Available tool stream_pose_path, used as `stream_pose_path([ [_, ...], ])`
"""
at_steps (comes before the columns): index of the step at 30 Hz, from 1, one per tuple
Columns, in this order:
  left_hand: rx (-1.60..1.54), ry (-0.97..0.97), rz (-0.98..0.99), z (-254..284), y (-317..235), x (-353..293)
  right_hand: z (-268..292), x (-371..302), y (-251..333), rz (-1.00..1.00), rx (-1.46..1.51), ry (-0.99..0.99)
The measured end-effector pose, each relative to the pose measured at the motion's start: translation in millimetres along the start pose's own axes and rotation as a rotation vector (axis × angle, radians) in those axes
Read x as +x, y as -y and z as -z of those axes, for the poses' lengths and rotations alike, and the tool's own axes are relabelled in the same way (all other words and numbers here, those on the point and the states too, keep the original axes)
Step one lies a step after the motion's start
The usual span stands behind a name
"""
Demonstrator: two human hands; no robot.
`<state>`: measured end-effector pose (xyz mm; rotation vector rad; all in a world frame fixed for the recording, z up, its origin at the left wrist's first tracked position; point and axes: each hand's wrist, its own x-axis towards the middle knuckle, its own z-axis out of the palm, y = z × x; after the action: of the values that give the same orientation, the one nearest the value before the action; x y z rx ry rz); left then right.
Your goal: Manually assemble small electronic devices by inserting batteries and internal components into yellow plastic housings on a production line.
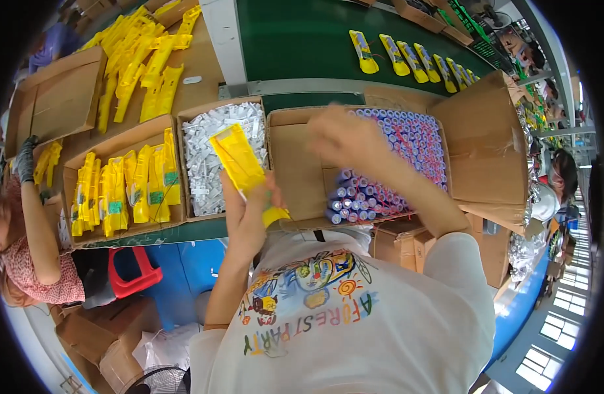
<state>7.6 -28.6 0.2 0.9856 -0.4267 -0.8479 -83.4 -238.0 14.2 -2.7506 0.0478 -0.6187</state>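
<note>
My left hand (246, 220) is closed around a long yellow plastic casing (238, 157), which tilts up and to the left over a box of small white parts (203, 131). A thin dark wire runs along the casing. My right hand (348, 138) is smeared by motion, so its fingers cannot be read. It hovers over the carton that holds blue and purple cylindrical battery cells (407, 151), near the carton's bare cardboard part (295, 157). The cells stand packed in rows on the right, with some shiny ends showing at the front.
At left, a carton (78, 177) holds yellow casings with green pieces, and more casings (134, 56) lie heaped behind. Several filled yellow casings (364, 52) line a green conveyor (295, 39). A gloved co-worker's hand (26, 157) grips a carton (55, 95). A red stool (134, 266) stands below.
</note>
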Motion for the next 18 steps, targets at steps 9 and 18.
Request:
stream_pose_path([
  [9,0.124,0.09,0.06,-2.5,9.3,-5.9,42.1,2.6,-35.2,0.078,-0.371,-0.091],
  [18,0.18,0.087,0.016,-16.2,19.4,-5.0,19.0,19.5,52.2,-0.547,0.831,0.432],
])
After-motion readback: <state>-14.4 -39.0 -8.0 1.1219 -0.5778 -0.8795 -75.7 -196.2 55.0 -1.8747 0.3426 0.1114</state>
